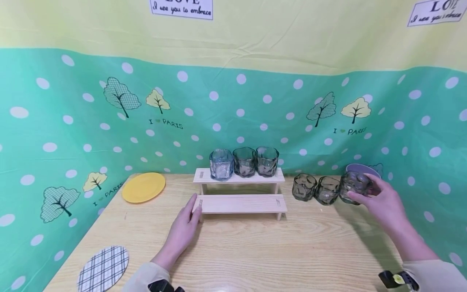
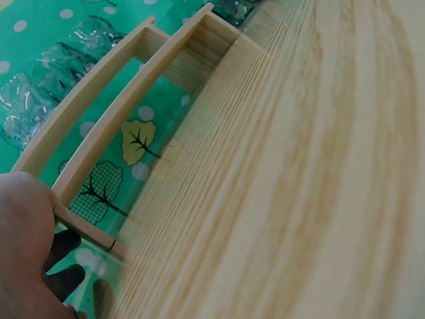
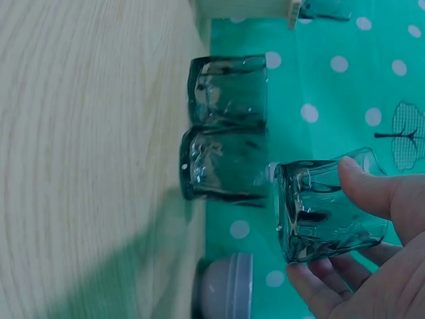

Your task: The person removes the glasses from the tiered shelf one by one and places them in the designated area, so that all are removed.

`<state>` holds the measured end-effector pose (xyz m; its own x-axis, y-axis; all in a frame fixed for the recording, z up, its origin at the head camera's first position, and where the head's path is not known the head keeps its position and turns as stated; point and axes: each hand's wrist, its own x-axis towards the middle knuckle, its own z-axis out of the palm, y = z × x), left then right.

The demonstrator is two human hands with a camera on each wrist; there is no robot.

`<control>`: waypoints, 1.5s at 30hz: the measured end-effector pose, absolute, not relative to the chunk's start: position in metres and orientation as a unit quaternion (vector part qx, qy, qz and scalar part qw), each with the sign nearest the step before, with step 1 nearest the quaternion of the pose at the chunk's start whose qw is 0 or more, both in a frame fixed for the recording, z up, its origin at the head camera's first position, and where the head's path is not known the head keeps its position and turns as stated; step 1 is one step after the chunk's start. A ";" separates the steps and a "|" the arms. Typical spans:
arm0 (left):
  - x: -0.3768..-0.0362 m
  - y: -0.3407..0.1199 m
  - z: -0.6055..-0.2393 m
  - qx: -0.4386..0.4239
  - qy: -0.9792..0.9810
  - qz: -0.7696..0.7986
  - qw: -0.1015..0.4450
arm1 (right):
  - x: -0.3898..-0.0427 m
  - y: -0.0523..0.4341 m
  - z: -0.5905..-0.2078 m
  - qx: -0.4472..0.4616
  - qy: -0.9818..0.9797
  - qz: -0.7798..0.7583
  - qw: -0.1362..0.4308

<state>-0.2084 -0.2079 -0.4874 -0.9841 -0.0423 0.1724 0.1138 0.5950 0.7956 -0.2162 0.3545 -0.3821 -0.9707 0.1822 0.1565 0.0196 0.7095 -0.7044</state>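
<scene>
My right hand point(image 1: 384, 200) holds a dark grey glass point(image 3: 332, 206), thumb on one side and fingers on the other. In the right wrist view this glass is raised off the table, apart from two similar glasses: one glass point(image 1: 304, 186) and a nearer glass point(image 1: 327, 190). My left hand point(image 1: 184, 227) touches the left end of a two-step wooden shelf point(image 1: 238, 204), its fingers extended along that end. On the upper step stand a bluish glass point(image 1: 221, 164), a grey glass point(image 1: 245, 162) and another grey glass point(image 1: 267, 161) in a row.
A purple bowl point(image 1: 375, 170) is behind the held glass, at the back right. Toward the back left lies a yellow plate point(image 1: 144, 187), and a checkered round mat point(image 1: 103, 268) is at the front left. A green dotted cloth point(image 1: 240, 109) hangs behind the table.
</scene>
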 end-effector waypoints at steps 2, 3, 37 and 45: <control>-0.208 -0.208 -0.487 -0.020 -0.889 -0.449 0.087 | -0.217 0.358 -0.384 -0.059 -0.917 0.379 0.111; -0.208 -0.208 -0.487 -0.021 -0.889 -0.448 0.087 | -0.218 0.359 -0.385 -0.061 -0.916 0.379 0.113; -0.207 -0.207 -0.485 -0.018 -0.889 -0.451 0.079 | -0.243 0.377 -0.426 -0.115 -0.915 0.375 0.093; -0.207 -0.208 -0.485 -0.017 -0.891 -0.447 0.079 | -0.243 0.380 -0.432 -0.127 -0.912 0.386 0.059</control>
